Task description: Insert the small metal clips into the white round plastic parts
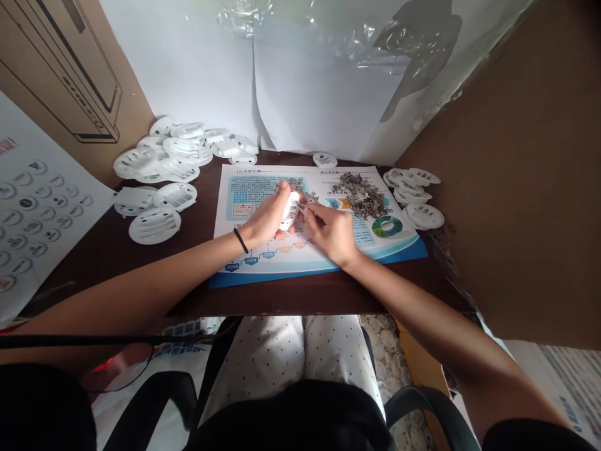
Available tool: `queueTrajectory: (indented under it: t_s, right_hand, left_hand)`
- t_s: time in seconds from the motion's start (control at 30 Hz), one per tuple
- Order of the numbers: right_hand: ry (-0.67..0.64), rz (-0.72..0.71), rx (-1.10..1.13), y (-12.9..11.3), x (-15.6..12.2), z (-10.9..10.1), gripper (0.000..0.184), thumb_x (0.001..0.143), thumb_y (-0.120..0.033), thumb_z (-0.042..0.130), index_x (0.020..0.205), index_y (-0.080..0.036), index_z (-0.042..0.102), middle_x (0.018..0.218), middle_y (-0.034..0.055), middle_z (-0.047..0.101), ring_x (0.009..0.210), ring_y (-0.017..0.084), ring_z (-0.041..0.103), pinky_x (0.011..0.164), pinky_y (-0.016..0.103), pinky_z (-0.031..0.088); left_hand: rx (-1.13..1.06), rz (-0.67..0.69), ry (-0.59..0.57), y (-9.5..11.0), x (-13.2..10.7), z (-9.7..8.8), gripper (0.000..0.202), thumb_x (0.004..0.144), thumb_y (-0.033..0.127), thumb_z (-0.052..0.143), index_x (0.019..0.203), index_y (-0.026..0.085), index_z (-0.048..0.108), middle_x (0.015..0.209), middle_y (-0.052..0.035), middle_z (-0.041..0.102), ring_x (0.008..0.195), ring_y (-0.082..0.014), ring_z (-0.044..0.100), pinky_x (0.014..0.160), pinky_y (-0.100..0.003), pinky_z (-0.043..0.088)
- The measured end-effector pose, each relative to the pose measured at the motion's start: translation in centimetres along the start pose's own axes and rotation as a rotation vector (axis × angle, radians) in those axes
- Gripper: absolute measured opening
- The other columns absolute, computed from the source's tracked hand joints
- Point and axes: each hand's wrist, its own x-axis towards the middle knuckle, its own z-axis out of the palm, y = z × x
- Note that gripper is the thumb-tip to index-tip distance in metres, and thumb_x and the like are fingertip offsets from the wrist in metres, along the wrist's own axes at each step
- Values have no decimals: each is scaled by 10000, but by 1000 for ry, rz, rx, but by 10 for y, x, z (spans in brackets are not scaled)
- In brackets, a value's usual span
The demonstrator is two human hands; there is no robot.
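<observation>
Over the printed sheet, my left hand (268,216) is closed around a round white plastic disc (290,212), its slotted side turned to the right. My right hand (331,233) meets it from the right, thumb and forefinger pinched at the disc's slots on what looks like a small metal piece (301,205), mostly hidden by the fingertips. Just behind the hands lies a small heap of metal pieces (297,184). A larger heap of the same grey metal pieces (360,195) is spread to the right of my right hand.
White slotted discs (154,225) are piled at the left and back left, with another group (423,216) at the right. One disc (325,160) lies at the back. Cardboard walls (526,169) and white sheeting (323,88) enclose the dark table (300,305).
</observation>
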Motion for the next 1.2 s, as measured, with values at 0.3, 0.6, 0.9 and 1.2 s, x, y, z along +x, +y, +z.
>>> queueTrajectory:
  t_s: [0.3, 0.6, 0.9, 1.2]
  right_hand:
    - [7, -5, -6, -2, 0, 1, 334, 918, -295, 417, 800, -180, 708, 606, 32, 629, 511, 114, 482, 575, 283, 369]
    - [-20, 6, -27, -5, 1, 1, 285, 891, -252, 427, 706, -191, 636, 563, 27, 582, 503, 117, 451, 567, 288, 357]
    - [-47, 31, 27, -4, 4, 2, 273, 861, -212, 430, 651, -186, 603, 553, 21, 588, 471, 100, 446, 537, 267, 339]
    - [-37, 32, 75, -4, 5, 3, 274, 851, -204, 425, 630, -187, 586, 515, 9, 563, 441, 92, 414, 539, 269, 361]
  left_hand:
    - [44, 6, 24, 1, -1, 1, 742, 859, 772, 202, 1033, 148, 562, 592, -26, 569, 386, -95, 455, 335, -215, 286]
    - [179, 34, 39, 0, -3, 0, 736, 893, 728, 170, 1096, 151, 580, 553, -19, 569, 347, -100, 412, 355, -242, 307]
    - [216, 37, 88, 2, -5, 4, 623, 927, 638, 261, 1101, 150, 607, 542, -18, 567, 350, -94, 401, 358, -225, 294]
    - [232, 50, 103, 3, -6, 7, 568, 934, 584, 288, 1081, 144, 615, 552, -22, 567, 379, -104, 435, 354, -226, 284]
